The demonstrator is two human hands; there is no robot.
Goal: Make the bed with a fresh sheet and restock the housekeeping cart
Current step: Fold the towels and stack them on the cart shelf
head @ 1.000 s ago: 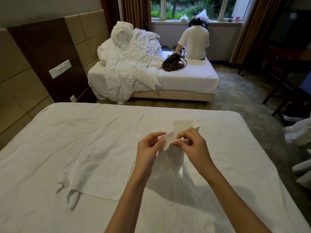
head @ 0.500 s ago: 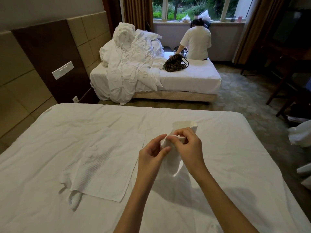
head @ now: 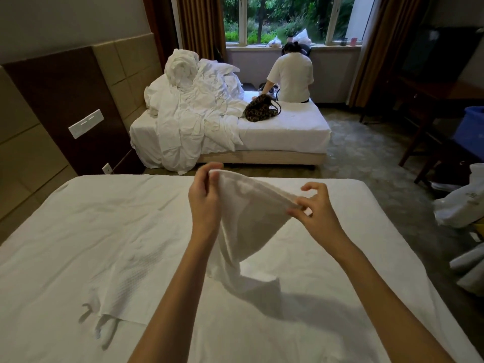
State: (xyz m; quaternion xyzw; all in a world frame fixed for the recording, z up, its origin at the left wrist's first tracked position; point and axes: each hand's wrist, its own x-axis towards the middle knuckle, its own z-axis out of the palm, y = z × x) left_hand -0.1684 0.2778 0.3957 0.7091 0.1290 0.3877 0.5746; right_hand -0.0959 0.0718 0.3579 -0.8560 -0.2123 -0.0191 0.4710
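No legible writing. I see left hand (head: pixel 203 197) and right hand (head: pixel 313 208) pinching cloth (head: pixel 248 218) top edge, frame centre; cloth hangs over bed (head: pixel 104 231).

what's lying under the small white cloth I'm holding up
Below the small white cloth lies the near bed's white sheet, shadowed. The cloth hides the patch directly behind it.

No legible text, label, brand, number or sign is present; faint greenish print on the white bag (head: pixel 468 203) at the right edge of the room is too blurred to read.
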